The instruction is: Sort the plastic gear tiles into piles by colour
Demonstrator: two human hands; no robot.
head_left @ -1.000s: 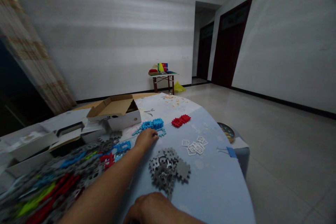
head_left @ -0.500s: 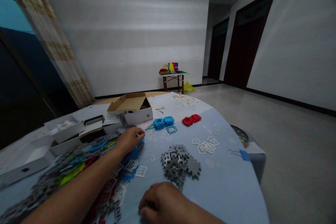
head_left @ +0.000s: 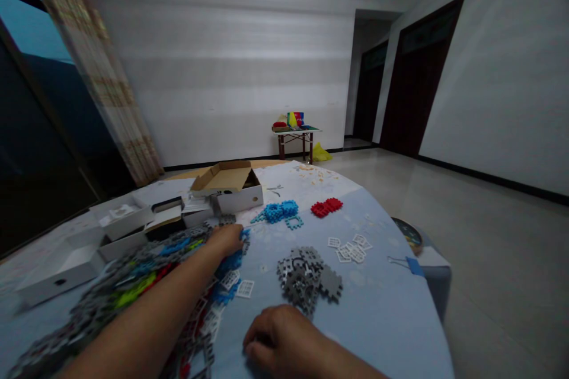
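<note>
My left hand [head_left: 226, 239] reaches to the right edge of a mixed pile of plastic building pieces [head_left: 100, 284]. Its fingers are curled down beside blue pieces [head_left: 231, 262]; what they hold, if anything, is hidden. My right hand [head_left: 280, 334] rests loosely curled on the tablecloth, with no piece visible in it. Just beyond it lies a heap of grey gear-edged pieces [head_left: 306, 277]. White window-like lattice pieces [head_left: 245, 289] lie between the pile and my right hand. Farther off are light blue pieces [head_left: 281, 211] and red pieces [head_left: 326, 207] in separate groups.
An open cardboard box [head_left: 235, 192] and several white trays [head_left: 62, 275] stand behind the pile. More white lattice pieces [head_left: 351, 250] lie to the right. A blue binder clip [head_left: 415, 266] grips the table's right edge; a stool [head_left: 438, 272] stands beyond.
My left hand has lowered, its fingers now curled down at the blue pieces instead of held out above the pile. My right hand stays curled on the table. The view has tilted slightly up.
</note>
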